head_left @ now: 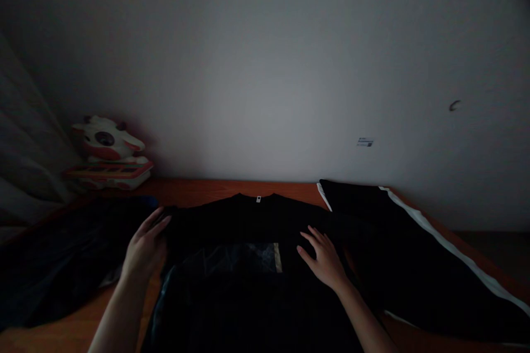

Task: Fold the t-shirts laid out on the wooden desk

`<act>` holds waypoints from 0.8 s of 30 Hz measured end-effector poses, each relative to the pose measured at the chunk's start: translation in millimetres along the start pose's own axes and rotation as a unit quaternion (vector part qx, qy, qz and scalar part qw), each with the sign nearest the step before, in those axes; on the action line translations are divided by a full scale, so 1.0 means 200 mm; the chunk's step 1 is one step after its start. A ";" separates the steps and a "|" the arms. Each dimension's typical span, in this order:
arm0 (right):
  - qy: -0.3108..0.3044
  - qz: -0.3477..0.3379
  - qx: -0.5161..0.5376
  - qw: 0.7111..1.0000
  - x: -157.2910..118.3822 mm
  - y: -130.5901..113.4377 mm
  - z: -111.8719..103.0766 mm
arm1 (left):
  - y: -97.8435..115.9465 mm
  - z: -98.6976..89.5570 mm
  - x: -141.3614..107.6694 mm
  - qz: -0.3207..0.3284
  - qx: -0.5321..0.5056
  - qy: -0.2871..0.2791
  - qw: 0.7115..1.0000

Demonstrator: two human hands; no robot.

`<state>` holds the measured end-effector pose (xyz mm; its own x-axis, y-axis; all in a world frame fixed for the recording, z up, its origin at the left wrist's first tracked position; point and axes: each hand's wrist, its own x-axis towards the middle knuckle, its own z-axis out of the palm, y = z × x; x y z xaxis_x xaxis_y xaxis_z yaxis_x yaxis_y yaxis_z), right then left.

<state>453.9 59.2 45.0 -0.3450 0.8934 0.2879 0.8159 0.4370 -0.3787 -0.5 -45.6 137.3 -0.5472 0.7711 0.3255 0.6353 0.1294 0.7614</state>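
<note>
A black shirt (248, 220) with a printed panel across its chest lies spread out, its neckline and small white label toward the wall. My left hand (147, 245) is at the shirt's left sleeve, fingers bent against the dark cloth; whether it grips a fold cannot be made out. On the right part of the shirt's chest rests my right hand (322, 256), its fingers spread and nothing in them.
Black pants with a white side stripe (418, 253) lie on the right of the wooden table (190, 185). Dark clothing (62, 259) is at the left. A cow-shaped figure (110, 151) stands at the back left, by a curtain (28, 138) and the wall.
</note>
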 end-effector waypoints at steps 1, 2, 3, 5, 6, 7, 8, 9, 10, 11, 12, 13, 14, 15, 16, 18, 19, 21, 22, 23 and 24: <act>0.002 0.000 0.000 1.000 0.00 0.00 0.00 | 0.05 0.02 -0.02 -0.014 -0.094 -0.024 0.995; 0.004 -0.001 0.000 1.000 0.00 0.00 0.00 | 0.11 0.05 -0.03 -0.025 -0.185 -0.060 0.981; 0.005 0.000 0.000 1.000 0.00 0.00 0.00 | 0.16 0.07 -0.05 -0.033 -0.276 -0.104 0.955; 0.007 0.000 0.002 1.000 0.00 0.00 0.00 | 0.22 0.09 -0.07 -0.046 -0.402 -0.151 0.902; 0.008 -0.001 0.003 1.000 0.00 0.00 0.01 | 0.24 0.10 -0.08 -0.056 -0.430 -0.145 0.889; 0.010 -0.002 0.005 1.000 0.00 0.01 0.01 | 0.24 0.10 -0.08 -0.066 -0.419 -0.119 0.898; 0.012 -0.003 0.007 1.000 0.00 0.01 0.01 | 0.22 0.10 -0.07 -0.074 -0.383 -0.087 0.917; 0.013 -0.004 0.008 1.000 0.00 0.01 0.01 | 0.20 0.10 -0.07 -0.078 -0.329 -0.061 0.939; 0.013 -0.005 0.010 1.000 0.00 0.01 0.01 | 0.17 0.10 -0.06 -0.074 -0.263 -0.048 0.961; 0.012 -0.005 0.011 1.000 0.00 0.01 0.01 | 0.14 0.11 -0.06 -0.065 -0.190 -0.048 0.978; 0.012 -0.005 0.012 1.000 0.00 0.01 0.01 | 0.11 0.11 -0.06 -0.047 -0.115 -0.056 0.991; 0.014 -0.005 0.012 1.000 0.00 0.01 0.00 | 0.08 0.12 -0.06 -0.022 -0.043 -0.069 0.996; 0.016 -0.006 0.011 1.000 0.00 0.00 0.00 | 0.06 0.13 -0.07 0.007 0.019 -0.086 0.996; 0.019 -0.006 0.010 1.000 0.00 0.00 0.00 | 0.05 0.14 -0.08 0.038 0.071 -0.108 0.991; 0.021 -0.007 0.009 1.000 0.00 0.00 0.00 | 0.04 0.14 -0.10 0.073 0.109 -0.137 0.982; 0.026 -0.008 0.007 1.000 0.00 0.00 0.01 | 0.03 0.13 -0.15 0.136 0.157 -0.213 0.955; 0.028 -0.008 0.006 1.000 0.00 0.00 0.01 | 0.02 0.12 -0.17 0.158 0.174 -0.249 0.940; 0.033 -0.011 0.004 0.999 0.00 0.01 0.02 | 0.01 0.09 -0.22 0.189 0.201 -0.301 0.913; 0.041 -0.013 0.001 0.999 0.00 0.00 0.01 | 0.00 0.08 -0.24 0.195 0.213 -0.311 0.905; 0.050 -0.018 -0.001 0.999 0.00 -0.01 0.00 | -0.01 0.07 -0.26 0.195 0.225 -0.311 0.902; 0.060 -0.025 -0.004 0.998 0.00 -0.03 -0.01 | -0.02 0.06 -0.27 0.191 0.238 -0.303 0.903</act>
<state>450.4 56.6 49.3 -0.3279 0.8508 0.4108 0.8021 0.4804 -0.3548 33.3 -80.2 110.7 0.0692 0.9969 0.0368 0.9558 -0.0768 0.2838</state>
